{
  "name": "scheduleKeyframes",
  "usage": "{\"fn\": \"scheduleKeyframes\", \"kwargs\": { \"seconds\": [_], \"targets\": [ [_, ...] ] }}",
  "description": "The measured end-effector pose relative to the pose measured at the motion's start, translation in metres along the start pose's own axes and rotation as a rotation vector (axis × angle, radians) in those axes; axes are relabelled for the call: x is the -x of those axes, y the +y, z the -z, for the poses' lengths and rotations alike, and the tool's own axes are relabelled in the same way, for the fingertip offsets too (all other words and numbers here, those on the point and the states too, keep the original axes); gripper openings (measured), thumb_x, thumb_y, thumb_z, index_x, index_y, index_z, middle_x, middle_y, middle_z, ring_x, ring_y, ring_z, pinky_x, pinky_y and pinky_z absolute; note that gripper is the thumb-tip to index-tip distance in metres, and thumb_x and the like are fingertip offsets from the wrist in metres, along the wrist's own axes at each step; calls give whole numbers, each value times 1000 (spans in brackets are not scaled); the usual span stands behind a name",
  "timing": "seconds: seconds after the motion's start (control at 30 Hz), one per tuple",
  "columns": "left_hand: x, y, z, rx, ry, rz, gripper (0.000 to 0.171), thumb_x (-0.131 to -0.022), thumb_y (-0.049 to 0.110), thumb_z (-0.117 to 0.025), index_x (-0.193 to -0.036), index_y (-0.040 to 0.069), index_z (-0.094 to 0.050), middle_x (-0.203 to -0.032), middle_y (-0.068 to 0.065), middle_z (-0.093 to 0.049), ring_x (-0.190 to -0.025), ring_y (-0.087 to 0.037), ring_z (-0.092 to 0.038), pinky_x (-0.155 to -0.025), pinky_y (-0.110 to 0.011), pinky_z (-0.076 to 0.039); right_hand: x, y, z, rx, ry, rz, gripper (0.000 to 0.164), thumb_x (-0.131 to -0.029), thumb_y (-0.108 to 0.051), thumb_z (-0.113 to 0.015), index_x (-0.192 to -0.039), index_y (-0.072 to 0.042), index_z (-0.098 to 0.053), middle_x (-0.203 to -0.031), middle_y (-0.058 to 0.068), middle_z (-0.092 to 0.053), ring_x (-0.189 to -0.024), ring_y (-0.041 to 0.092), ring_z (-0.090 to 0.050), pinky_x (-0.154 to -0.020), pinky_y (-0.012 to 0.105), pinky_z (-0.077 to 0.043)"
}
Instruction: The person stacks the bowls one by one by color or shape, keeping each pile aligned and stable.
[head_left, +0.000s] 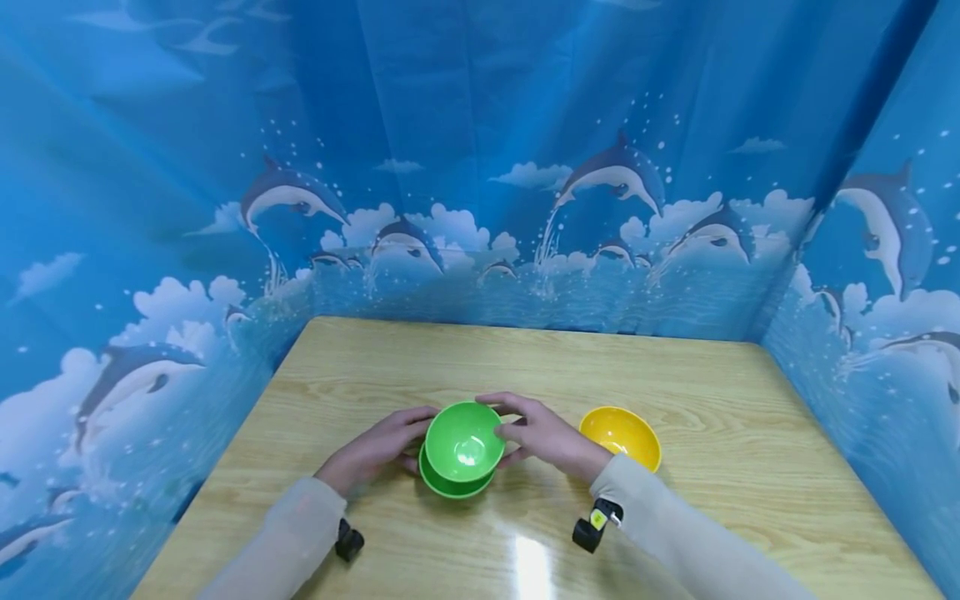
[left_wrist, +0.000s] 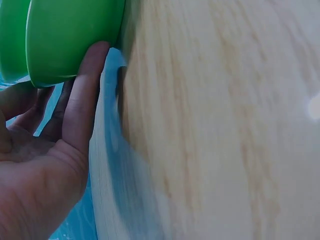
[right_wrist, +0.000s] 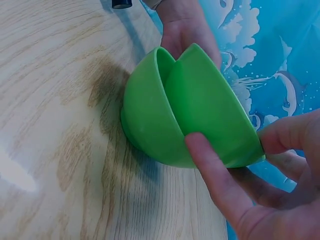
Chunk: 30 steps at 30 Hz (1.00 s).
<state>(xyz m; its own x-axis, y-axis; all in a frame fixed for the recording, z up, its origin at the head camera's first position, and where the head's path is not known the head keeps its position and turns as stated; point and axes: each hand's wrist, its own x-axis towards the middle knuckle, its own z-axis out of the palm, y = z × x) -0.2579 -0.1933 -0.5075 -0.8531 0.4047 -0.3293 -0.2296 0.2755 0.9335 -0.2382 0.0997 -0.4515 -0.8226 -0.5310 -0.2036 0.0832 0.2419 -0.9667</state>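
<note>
Two green bowls are nested at a tilt in front of me in the head view. The upper green bowl (head_left: 463,437) sits askew inside the lower green bowl (head_left: 450,490), leaving a wedge-shaped gap between their rims in the right wrist view. My left hand (head_left: 386,446) holds the lower bowl from the left, its fingers against the outer wall (left_wrist: 75,40). From the right, my right hand (head_left: 551,433) grips the upper bowl (right_wrist: 215,110) near its rim. One finger (right_wrist: 205,150) of that hand lies against the lower bowl's side.
A yellow bowl (head_left: 622,433) stands on the wooden table (head_left: 712,400), just beyond my right forearm. Blue curtains (head_left: 480,167) with dolphins hang behind the table and along both sides. Each wrist carries a small black camera (head_left: 588,533).
</note>
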Motion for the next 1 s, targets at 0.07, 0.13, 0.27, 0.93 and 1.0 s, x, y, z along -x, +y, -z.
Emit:
{"fn": "scheduleKeyframes", "kwargs": {
  "seconds": [0.07, 0.13, 0.27, 0.93, 1.0],
  "targets": [
    [1, 0, 0, -1, 0, -9, 43, -115, 37, -53, -150, 13, -64, -158, -16, -58, -128, -26, -65, -82, -36, -68, 0, 0, -1, 20, 5, 9, 55, -109, -5, -56, -163, -11, -49, -161, 29, -46, -112, 27, -72, -91, 56, -69],
    [1, 1, 0, 6, -7, -19, 45, -116, 39, -51, -150, 12, -64, -158, -15, -59, -134, -28, -62, -90, -36, -67, 0, 1, -2, 42, 17, 18, 54, -108, -4, -57, -162, -11, -51, -161, 29, -47, -111, 27, -73, -88, 55, -70],
    [2, 1, 2, 41, -36, -24, 53, -116, 44, -50, -154, 9, -60, -157, -15, -59, -134, -26, -64, -93, -39, -68, 1, 2, -5, 84, 35, 36, 55, -107, -2, -58, -161, -10, -52, -160, 31, -49, -108, 27, -75, -84, 56, -70],
    [7, -2, 8, 31, -129, -86, 58, -112, 34, -63, -163, 10, -49, -166, -20, -48, -132, -27, -66, -94, -44, -69, 1, 5, -18, 246, 106, 64, 56, -103, 2, -56, -157, -12, -56, -153, 26, -57, -114, 29, -69, -74, 48, -72],
    [8, -1, 8, 26, -132, -90, 58, -112, 34, -63, -163, 11, -49, -165, -20, -48, -132, -27, -66, -95, -44, -69, 1, 5, -20, 247, 115, 65, 55, -104, 2, -56, -157, -11, -56, -152, 26, -58, -115, 31, -69, -73, 48, -72]
  ]
}}
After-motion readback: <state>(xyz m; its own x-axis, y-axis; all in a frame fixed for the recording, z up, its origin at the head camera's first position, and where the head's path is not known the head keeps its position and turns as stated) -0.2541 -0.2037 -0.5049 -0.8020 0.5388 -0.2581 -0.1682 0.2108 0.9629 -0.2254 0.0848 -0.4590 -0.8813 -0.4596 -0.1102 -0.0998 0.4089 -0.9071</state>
